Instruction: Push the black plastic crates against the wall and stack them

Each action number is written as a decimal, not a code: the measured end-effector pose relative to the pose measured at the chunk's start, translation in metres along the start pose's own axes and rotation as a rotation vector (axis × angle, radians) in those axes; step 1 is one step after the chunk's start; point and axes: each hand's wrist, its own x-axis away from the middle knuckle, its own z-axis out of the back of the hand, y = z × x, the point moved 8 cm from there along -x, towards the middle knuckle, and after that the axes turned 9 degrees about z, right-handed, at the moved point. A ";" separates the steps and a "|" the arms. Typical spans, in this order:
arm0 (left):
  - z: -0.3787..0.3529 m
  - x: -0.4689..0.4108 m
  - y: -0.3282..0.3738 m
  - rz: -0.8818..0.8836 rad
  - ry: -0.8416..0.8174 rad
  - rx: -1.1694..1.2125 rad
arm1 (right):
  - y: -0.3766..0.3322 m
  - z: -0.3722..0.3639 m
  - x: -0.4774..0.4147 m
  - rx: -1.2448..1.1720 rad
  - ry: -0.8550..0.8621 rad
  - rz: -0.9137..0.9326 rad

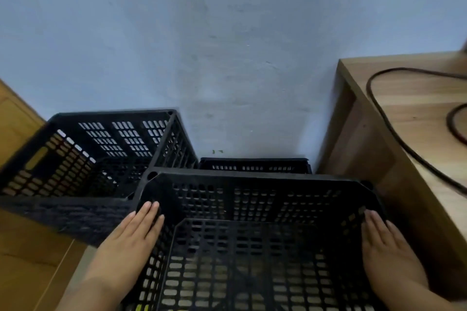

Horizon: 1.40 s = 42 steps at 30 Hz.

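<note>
A black perforated plastic crate [255, 179] fills the lower middle, open side up, held between my palms. My left hand [136, 232] lies flat against its left wall with fingers straight. My right hand [384, 237] presses flat on its right wall. Behind this crate, low against the wall, the rim of another black crate [254, 163] shows. A third black crate [101, 118] stands to the left, higher and slightly turned, its far side close to the pale blue wall [227, 45].
A wooden desk [414, 98] with a black cable [379, 108] on top stands close on the right, its side panel beside the held crate. Wooden furniture [15, 118] borders the left. Floor shows at the lower left.
</note>
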 end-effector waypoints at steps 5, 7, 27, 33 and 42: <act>0.010 -0.074 -0.012 -0.037 0.210 0.127 | 0.028 -0.003 -0.046 0.016 -0.176 0.047; 0.009 -0.099 -0.022 -0.097 0.415 0.134 | 0.050 0.003 -0.067 -0.045 0.063 -0.058; -0.010 -0.307 -0.084 -0.033 0.487 0.241 | 0.144 0.028 -0.228 -0.283 0.502 -0.356; -0.007 -0.316 -0.082 -0.035 0.508 0.242 | 0.151 0.025 -0.237 -0.197 0.593 -0.348; -0.005 -0.310 -0.079 0.008 0.574 0.236 | 0.149 0.023 -0.238 -0.227 0.520 -0.312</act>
